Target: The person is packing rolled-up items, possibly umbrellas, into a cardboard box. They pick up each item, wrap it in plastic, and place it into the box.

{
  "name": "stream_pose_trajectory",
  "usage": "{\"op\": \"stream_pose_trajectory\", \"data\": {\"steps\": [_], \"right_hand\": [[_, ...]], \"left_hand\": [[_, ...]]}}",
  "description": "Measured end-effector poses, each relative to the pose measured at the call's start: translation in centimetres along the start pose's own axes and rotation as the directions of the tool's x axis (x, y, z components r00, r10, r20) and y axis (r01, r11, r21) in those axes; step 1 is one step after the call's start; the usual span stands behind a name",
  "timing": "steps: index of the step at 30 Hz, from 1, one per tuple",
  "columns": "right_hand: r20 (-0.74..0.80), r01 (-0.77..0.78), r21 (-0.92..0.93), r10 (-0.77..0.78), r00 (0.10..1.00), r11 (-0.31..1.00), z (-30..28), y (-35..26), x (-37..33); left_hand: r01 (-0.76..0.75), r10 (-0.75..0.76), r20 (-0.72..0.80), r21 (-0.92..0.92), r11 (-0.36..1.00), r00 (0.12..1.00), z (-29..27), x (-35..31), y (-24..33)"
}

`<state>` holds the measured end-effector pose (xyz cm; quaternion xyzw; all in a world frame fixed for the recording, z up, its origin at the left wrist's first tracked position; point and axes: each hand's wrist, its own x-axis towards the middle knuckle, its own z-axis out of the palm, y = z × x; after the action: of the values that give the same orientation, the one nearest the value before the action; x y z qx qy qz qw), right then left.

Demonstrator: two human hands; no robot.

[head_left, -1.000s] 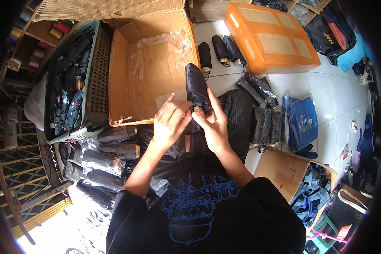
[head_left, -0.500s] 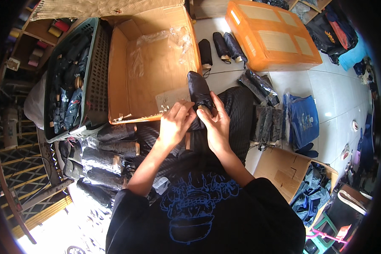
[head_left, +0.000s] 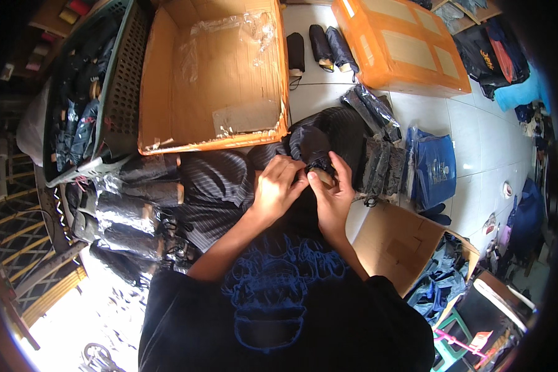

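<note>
A folded black umbrella [head_left: 308,144] lies over my lap, its pale tan handle end toward me. My right hand [head_left: 332,198] is closed around that handle end, thumb along it. My left hand [head_left: 279,191] pinches at the umbrella's edge beside the handle, its fingertips meeting my right thumb. What exactly those left fingertips hold is too small to make out. Dark striped cloth [head_left: 214,186] covers my legs beneath both hands.
An open cardboard box [head_left: 211,80] stands ahead, beside a green basket [head_left: 121,93] of umbrellas. Plastic-wrapped umbrellas [head_left: 127,214] are piled at left. More umbrellas [head_left: 320,46], an orange taped box [head_left: 403,49], a blue package [head_left: 433,170] and a carton [head_left: 394,245] lie ahead and right.
Both hands have drawn the umbrella nearer to my body and slightly right, tipping its far end lower. The view has shifted a little. The grip looks much the same.
</note>
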<state>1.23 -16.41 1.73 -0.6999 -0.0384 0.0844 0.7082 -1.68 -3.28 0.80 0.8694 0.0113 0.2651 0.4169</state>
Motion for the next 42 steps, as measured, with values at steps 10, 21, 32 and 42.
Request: {"op": "stream_pose_trajectory", "data": {"steps": [10, 21, 32, 42], "right_hand": [[0.064, -0.068, -0.056, 0.072, 0.995, 0.996, 0.5, 3.1, -0.8], [0.108, -0.02, -0.176, 0.039, 0.993, 0.984, 0.3, 3.4, -0.5], [0.122, 0.036, -0.185, -0.013, 0.992, 0.982, 0.3, 3.4, -0.5], [0.187, 0.152, -0.287, -0.1, 0.977, 0.946, -0.6, 4.1, -0.2]], "left_hand": [[0.249, -0.248, 0.036, -0.033, 0.968, 0.968, 0.2, -3.3, -1.4], [0.051, -0.055, 0.139, 0.034, 0.998, 0.989, -0.8, -2.7, -4.0], [0.208, -0.193, 0.12, -0.123, 0.97, 0.974, -0.3, -3.6, -2.8], [0.418, -0.25, 0.439, -0.34, 0.843, 0.863, -2.9, -0.6, -3.5]]}}
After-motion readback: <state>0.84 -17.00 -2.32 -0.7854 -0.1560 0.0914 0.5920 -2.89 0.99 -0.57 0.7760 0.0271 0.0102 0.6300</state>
